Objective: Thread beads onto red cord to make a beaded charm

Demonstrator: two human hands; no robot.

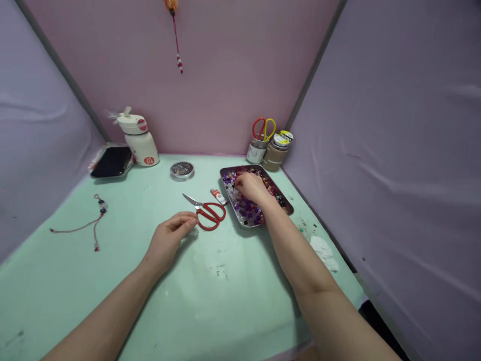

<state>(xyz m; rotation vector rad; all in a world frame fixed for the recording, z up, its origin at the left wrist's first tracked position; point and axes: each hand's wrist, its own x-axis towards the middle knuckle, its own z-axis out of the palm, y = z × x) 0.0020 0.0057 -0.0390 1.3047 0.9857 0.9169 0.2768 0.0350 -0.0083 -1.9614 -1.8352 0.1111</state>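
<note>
Now holding the right hand (251,185) over the purple and mixed beads (243,208) in a metal tray (287,206), fingers bent together; cannot tell whether gripping one. Holding the left hand (171,235) with thumb and forefinger nearly meeting, beside a handle of the red scissors (199,205); grip unclear, with a translucent blur under the thumb too faint to name. Between both hands, the scissors and a small red-and-white item (218,196), close against the tray. Left of the left hand, a beaded cord (102,210); beyond, a round dish (182,170) and white bottle (141,143). Past the right hand, a brown jar (275,158); right of the forearm, white scraps (323,250). Hidden under the right hand and wrist, some beads; cut off high above, a hanging cord (176,37)
</note>
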